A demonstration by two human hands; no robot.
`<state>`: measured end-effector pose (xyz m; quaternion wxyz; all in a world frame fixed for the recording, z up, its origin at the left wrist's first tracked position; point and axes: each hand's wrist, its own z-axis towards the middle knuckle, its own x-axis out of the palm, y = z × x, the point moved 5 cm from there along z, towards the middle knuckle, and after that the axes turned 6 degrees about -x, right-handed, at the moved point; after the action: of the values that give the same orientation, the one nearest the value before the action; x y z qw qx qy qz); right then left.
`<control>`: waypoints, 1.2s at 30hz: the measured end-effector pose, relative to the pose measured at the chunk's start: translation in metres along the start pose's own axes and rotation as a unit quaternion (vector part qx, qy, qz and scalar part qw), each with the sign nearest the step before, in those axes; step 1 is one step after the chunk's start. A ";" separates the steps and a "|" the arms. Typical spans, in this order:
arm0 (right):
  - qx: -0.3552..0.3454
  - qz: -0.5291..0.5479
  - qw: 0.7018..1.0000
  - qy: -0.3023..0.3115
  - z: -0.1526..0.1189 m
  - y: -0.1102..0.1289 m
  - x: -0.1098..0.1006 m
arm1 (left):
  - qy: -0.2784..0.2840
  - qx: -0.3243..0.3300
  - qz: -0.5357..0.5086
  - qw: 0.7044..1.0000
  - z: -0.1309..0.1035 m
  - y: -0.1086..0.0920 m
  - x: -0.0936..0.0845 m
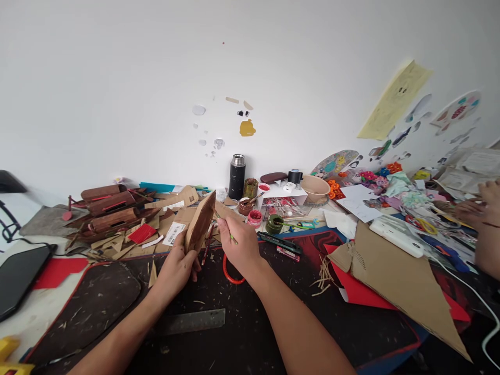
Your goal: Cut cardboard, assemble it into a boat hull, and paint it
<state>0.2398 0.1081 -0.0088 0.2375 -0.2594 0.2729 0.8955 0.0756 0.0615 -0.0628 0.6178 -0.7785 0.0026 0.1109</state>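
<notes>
A brown cardboard piece [202, 221] is held up and tilted in my left hand [178, 268], whose fingers wrap its lower end. My right hand [239, 241] pinches a thin green paintbrush [233, 239], with its tip by the right edge of the cardboard. Just behind the hands stand an open jar of brown paint [246, 207], a pink-red paint jar [255, 218] and a green paint jar [274, 224] with a green-handled brush in it. Brown-painted cardboard boat shapes [113, 211] lie at the left.
A metal ruler [193, 321] lies on the dark mat [242, 346]. Behind stand a black flask [237, 178] and a beige bowl [315, 188]. Large cardboard [398, 281] and red paper [363, 292] lie right. Another person's hands [488, 200] show at the right edge.
</notes>
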 end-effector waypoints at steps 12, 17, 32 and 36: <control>0.017 0.038 0.999 -0.018 0.002 -0.003 -0.005 | 0.005 0.005 -0.012 1.000 -0.001 0.001 0.002; -0.002 0.009 1.000 0.002 -0.001 0.002 0.003 | 0.001 0.004 -0.010 1.000 0.000 0.000 0.000; 0.198 0.308 0.929 0.051 -0.007 -0.002 0.016 | 0.034 0.017 -0.147 0.988 0.007 0.002 -0.002; 0.209 0.353 0.909 0.070 -0.007 0.004 0.018 | 0.019 0.017 -0.165 0.986 0.009 0.001 -0.006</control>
<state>0.2269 0.1062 -0.0229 -0.0652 -0.1525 0.5431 0.8231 0.0680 0.0695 -0.0644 0.6408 -0.7595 -0.1120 -0.0075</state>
